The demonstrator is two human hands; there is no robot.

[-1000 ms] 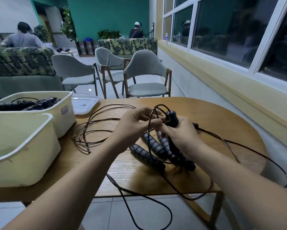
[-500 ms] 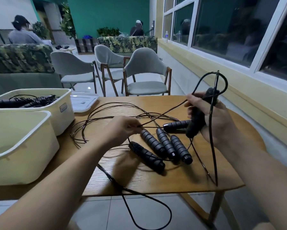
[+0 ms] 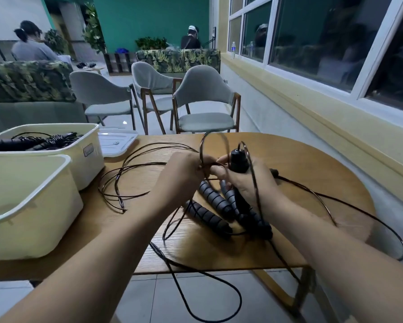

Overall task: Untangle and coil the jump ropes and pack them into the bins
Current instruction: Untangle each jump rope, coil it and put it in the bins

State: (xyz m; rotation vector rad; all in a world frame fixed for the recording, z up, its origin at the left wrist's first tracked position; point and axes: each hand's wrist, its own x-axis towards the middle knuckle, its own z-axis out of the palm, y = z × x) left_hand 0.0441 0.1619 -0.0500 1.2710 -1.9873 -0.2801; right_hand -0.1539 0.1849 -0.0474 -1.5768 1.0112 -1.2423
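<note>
R hand (image 3: 247,185) is gripping handle (image 3: 239,160); L hand (image 3: 182,176) is pinching cord (image 3: 200,149), grip mostly hiding behind knuckles; cord is hanging off counter (image 3: 312,164).

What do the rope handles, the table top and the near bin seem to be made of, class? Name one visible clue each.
Rope handles: probably foam or rubber, matte black, ribbed. Table top: wood or veneer, satin; grain lines show. Near bin: likely plastic, smooth cream, moulded rounded rim.

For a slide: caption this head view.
Right hand grips a black jump-rope handle; left hand pinches thin dark cable over a wooden table.
</note>
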